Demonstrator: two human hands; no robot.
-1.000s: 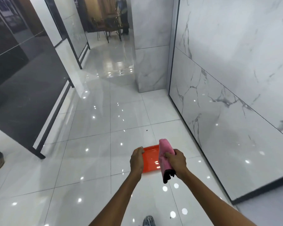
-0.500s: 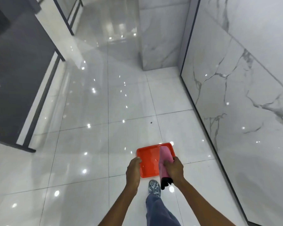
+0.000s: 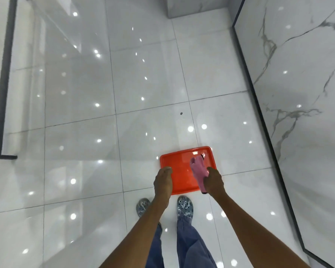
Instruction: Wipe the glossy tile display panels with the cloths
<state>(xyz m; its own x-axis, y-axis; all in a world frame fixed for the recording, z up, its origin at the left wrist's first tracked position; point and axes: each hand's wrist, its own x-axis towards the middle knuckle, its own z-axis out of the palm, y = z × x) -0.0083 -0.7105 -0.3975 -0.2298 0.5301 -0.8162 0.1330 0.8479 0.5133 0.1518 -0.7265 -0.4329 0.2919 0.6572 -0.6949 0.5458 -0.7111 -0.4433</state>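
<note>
Floor: glossy white floor tiles [image 3: 81, 117] under me, spotted with lamp glare, two shoes at the bottom edge.
Panel: marble display panel [image 3: 306, 120] stands to my right, black-edged, well apart from both hands.
Tray: I hold the orange tray [image 3: 180, 169] level over the floor, in front of me.
Left hand [image 3: 163, 178]: fingers curled round the tray's left edge.
Right hand [image 3: 213, 180]: clamped on the tray's right edge, pinning the pink cloth [image 3: 198, 169] against it.
Cloth axis: runs away from me along the tray's right side.
Next move: I judge the right hand is nearer the panel, so wiping falls to it.
</note>
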